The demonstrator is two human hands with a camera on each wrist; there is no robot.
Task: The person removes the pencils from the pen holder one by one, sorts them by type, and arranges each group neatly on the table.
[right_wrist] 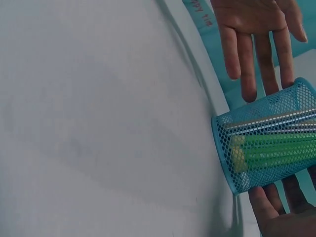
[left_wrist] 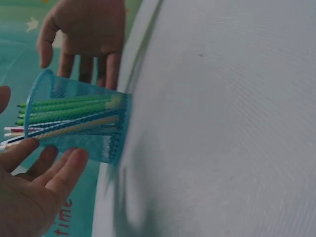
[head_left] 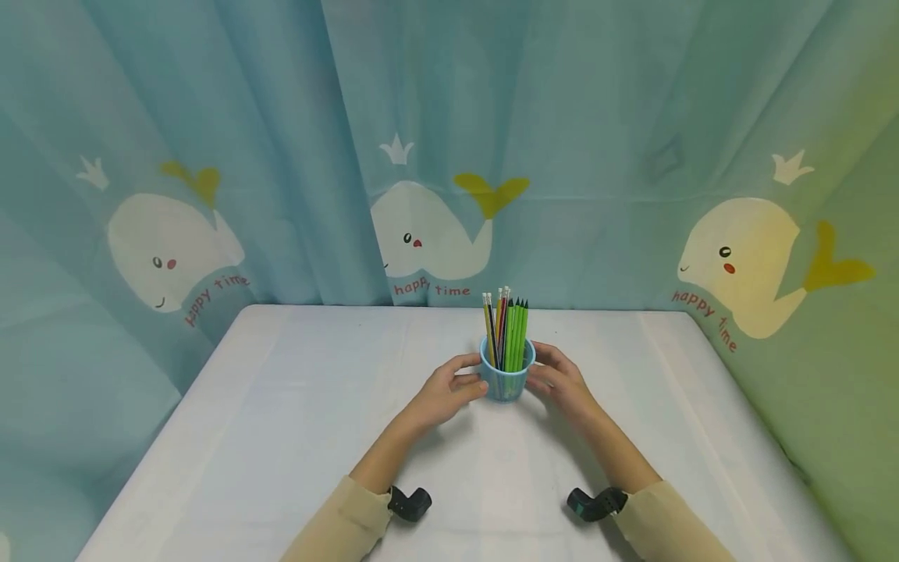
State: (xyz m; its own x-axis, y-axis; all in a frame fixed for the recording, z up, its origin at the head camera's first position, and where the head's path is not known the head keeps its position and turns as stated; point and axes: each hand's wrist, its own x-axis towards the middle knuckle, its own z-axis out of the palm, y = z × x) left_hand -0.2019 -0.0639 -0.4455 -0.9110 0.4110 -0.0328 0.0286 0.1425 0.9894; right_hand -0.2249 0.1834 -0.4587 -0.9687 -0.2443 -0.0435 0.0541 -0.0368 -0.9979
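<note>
A light-blue mesh pencil holder (head_left: 503, 388) stands on the table, upright, with several pencils in it. Green pencils (head_left: 518, 332), dark tips up, fill its right side; to their left are striped pencils (head_left: 489, 328) with white ends up. My left hand (head_left: 441, 396) is at the holder's left side, fingers extended and fingertips right at the mesh. On the opposite side, my right hand (head_left: 567, 390) has its fingers stretched along the wall. The right wrist view shows the mesh holder (right_wrist: 269, 181) between the two hands, the green pencils (right_wrist: 281, 153) visible through it.
A white-covered table (head_left: 295, 406) extends around the holder. Behind it hangs a blue-green curtain (head_left: 597, 117) printed with whales and lettering. Each wrist carries a black strapped device, the left one (head_left: 410, 505) and the right one (head_left: 595, 505) both resting above the tabletop.
</note>
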